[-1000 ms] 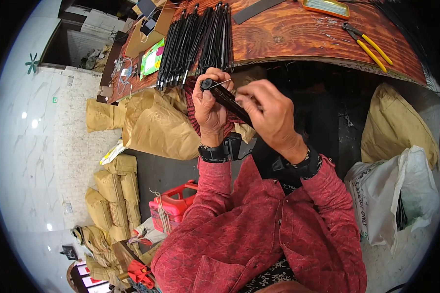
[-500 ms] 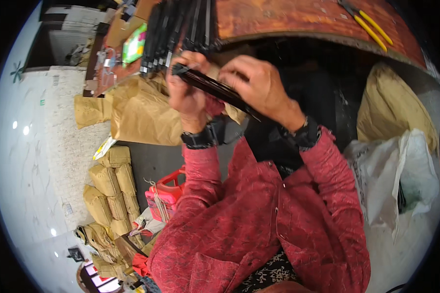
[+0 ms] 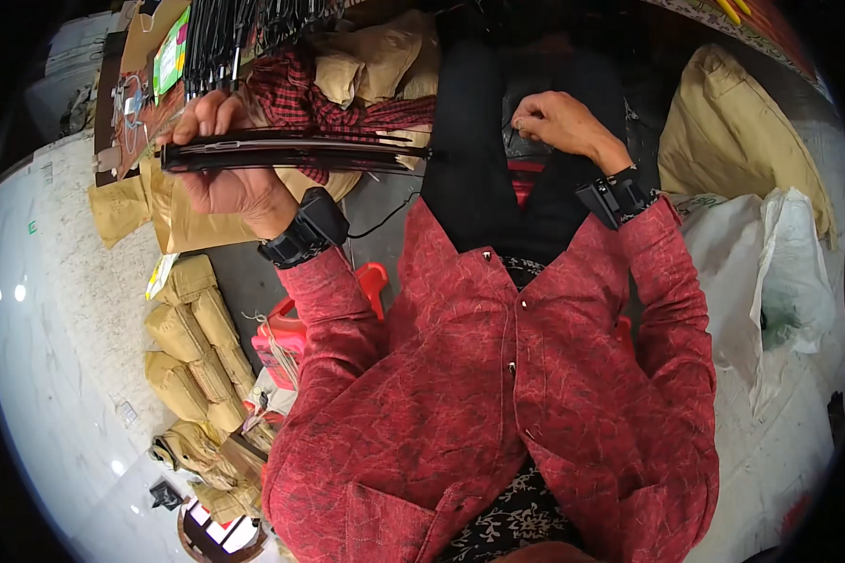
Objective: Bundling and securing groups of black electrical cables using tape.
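Note:
A folded black umbrella frame (image 3: 300, 152), a slim bundle of thin ribs, lies level across the view, its thick end in my left hand (image 3: 235, 188). The fingers wrap round that end and the thin rib tips point right. My right hand (image 3: 565, 122) is apart from the frame, above my dark-clad lap (image 3: 469, 141). Its fingers are curled with thumb and forefinger together; whether something small is between them I cannot make out. Both wrists wear black straps with small devices.
More black umbrella frames (image 3: 244, 38) lie at the far left by a green packet (image 3: 170, 56). A checked red-black cloth (image 3: 286, 89) and brown sacking (image 3: 385, 56) sit beyond my left hand. Wrapped bundles (image 3: 183, 333) stack at left; a tan sack (image 3: 737, 131) and white bag (image 3: 789, 272) stand right.
My left hand has moved left and nearer with the umbrella frame, which has turned level. My right hand has come off the frame and moved right. The view has tipped down from the table.

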Tool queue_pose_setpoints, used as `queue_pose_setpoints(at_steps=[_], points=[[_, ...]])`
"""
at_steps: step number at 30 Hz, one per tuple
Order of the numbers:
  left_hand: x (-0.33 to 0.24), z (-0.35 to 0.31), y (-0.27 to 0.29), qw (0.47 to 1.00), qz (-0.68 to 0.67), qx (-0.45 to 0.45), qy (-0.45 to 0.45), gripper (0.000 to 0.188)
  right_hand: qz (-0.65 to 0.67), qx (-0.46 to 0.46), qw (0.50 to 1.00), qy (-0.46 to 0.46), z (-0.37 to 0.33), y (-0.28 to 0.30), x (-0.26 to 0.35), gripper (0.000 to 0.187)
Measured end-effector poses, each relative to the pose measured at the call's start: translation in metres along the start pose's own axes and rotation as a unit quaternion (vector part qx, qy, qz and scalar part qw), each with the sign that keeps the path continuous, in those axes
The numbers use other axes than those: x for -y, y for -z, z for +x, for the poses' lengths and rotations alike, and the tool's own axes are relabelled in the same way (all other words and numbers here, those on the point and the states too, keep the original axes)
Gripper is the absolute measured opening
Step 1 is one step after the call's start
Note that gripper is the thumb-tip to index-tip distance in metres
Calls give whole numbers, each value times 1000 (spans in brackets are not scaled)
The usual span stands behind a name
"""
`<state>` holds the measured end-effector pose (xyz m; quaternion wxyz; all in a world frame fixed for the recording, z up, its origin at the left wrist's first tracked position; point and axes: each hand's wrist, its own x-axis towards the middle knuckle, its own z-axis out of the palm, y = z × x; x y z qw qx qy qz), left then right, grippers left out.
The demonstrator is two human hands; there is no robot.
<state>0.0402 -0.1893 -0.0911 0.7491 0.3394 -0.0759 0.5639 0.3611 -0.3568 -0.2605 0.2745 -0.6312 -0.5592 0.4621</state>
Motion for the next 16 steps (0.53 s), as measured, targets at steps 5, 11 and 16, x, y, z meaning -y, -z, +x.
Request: queue_pose_setpoints(at_steps=[5,11,16], points=[[-1,-5,-1,998,25,-46,-24,24,73,49,995,39,4,-24,18,20],[-8,1,22,994,29,-97,-35,22,130,140,981,33,0,-38,17,20],[-24,-2,23,995,6,-86,-43,26,22,112,993,-7,-2,-22,-26,19]])
